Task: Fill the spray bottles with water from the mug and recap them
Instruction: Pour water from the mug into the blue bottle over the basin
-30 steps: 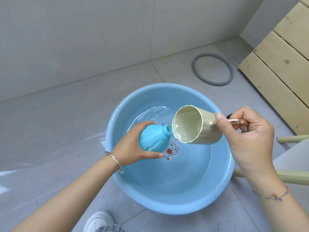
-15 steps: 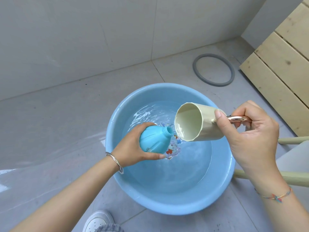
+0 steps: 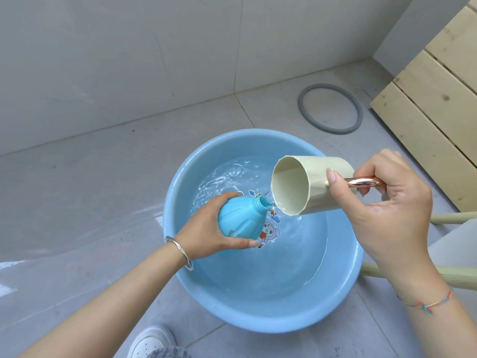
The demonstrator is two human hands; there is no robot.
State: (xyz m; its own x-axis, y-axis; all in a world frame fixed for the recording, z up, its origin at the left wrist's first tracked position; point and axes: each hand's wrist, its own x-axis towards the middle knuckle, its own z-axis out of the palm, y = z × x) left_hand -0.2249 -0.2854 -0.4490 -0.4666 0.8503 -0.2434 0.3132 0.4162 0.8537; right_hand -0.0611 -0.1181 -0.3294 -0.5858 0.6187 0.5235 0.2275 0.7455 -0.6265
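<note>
the likeliest slip is water missing the narrow neck and running down the outside (the mug's (image 3: 311,186) wide rim sits just beside a far smaller opening), or the wet bottle turning in the grip. the left hand (image 3: 206,237) wraps the round blue spray bottle (image 3: 241,219), uncapped and tilted over the blue basin (image 3: 268,316). the right hand (image 3: 387,202) pinches the mug's handle, the cream mug tipped nearly sideways.

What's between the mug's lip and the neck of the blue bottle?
Head view: only a narrow gap separates mug and blue bottle, over the water in the basin; any trickle crossing it is too small to tell.
</note>
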